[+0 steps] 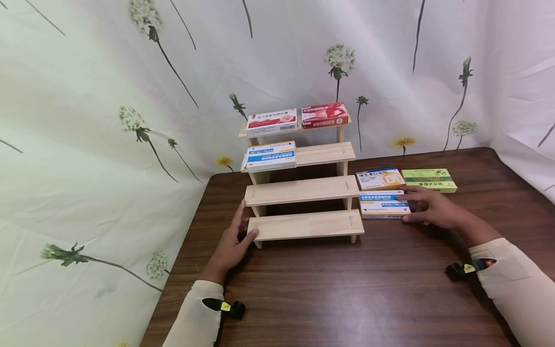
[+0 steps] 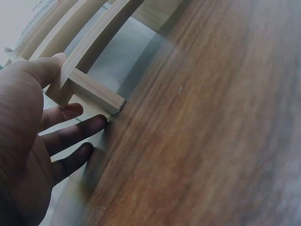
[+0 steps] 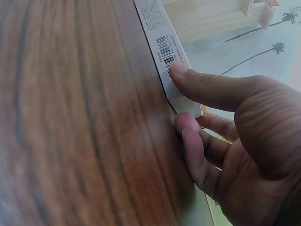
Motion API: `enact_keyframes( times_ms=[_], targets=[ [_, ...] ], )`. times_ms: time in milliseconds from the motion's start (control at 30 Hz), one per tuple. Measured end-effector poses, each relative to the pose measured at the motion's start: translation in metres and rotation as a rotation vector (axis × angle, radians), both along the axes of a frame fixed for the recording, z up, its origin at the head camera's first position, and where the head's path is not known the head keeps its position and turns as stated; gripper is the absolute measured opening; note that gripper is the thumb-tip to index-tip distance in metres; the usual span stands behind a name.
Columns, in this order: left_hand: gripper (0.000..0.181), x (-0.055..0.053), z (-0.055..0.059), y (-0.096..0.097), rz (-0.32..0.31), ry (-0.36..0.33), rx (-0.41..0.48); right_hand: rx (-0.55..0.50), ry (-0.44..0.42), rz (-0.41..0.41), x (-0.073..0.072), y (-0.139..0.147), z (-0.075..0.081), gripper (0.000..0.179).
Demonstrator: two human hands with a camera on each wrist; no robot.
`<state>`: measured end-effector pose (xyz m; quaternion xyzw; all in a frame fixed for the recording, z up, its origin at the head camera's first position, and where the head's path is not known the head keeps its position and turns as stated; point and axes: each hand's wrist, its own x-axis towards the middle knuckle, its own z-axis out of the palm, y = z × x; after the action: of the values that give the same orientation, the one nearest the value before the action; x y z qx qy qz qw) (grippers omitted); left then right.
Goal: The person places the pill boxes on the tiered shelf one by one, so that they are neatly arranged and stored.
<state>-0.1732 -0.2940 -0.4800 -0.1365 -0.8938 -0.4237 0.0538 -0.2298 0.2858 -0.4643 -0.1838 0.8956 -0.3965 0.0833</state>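
A white cloth backdrop (image 1: 277, 62) printed with dandelions hangs behind and to both sides of a dark, wood-grained counter (image 1: 312, 289). Toward the counter's far edge stands a pale wooden rack (image 1: 303, 190) of four steps, rising away from the viewer. On its top step (image 1: 244, 131), a white-and-red box (image 1: 271, 124) sits at the left, with a red box (image 1: 325, 115) beside it at the right. On the second step (image 1: 323, 154), a blue box (image 1: 270, 156) lies at the left end.

Two pale sleeves (image 1: 516, 289) reach in, each carrying a black device (image 1: 237, 310) at the wrist. The left hand (image 1: 231, 246) is at the rack's near left corner. Its grip is spread: the thumb rests on the lowest step (image 1: 305, 225), and the fingers extend apart alongside.

The right hand (image 1: 433, 207) has its grip pinching the right end of a blue-and-white box (image 1: 383, 205), thumb against the long side that bears a barcode. This box is face up at the counter, just right of the rack; whether its held end is raised cannot be told. Directly behind it lies an orange box (image 1: 377, 178) marked with a large D, and just right of that, a green box (image 1: 433, 179).
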Motion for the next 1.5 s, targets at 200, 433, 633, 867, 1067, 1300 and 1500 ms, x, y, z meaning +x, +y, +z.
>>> enact_keyframes(
  times_ms=[200, 433, 633, 867, 1067, 1300, 1500],
  targets=[
    [0.088, -0.001, -0.002, -0.001, 0.0, 0.002, 0.004, 0.002, 0.008, -0.003, 0.0, 0.001, -0.002, 0.058],
    [0.089, -0.001, -0.001, -0.001, -0.014, 0.007, 0.014, -0.002, 0.017, -0.014, -0.001, 0.003, -0.005, 0.055],
    [0.09, -0.003, -0.003, -0.003, -0.04, 0.041, 0.025, -0.043, 0.025, -0.014, -0.001, 0.003, -0.006, 0.055],
    [0.091, -0.003, -0.003, -0.004, -0.045, 0.042, 0.025, -0.058, 0.002, -0.009, 0.001, 0.006, -0.001, 0.058],
    [0.09, -0.003, -0.002, -0.003, -0.045, 0.028, 0.024, -0.061, -0.049, -0.016, 0.002, 0.011, 0.003, 0.06],
    [0.09, -0.004, -0.002, -0.003, -0.049, 0.029, 0.025, 0.015, 0.027, 0.004, 0.002, 0.016, 0.001, 0.055],
    [0.091, -0.004, -0.002, -0.004, -0.05, 0.032, 0.032, -0.05, 0.03, 0.028, 0.003, 0.018, 0.001, 0.054]
  ],
)
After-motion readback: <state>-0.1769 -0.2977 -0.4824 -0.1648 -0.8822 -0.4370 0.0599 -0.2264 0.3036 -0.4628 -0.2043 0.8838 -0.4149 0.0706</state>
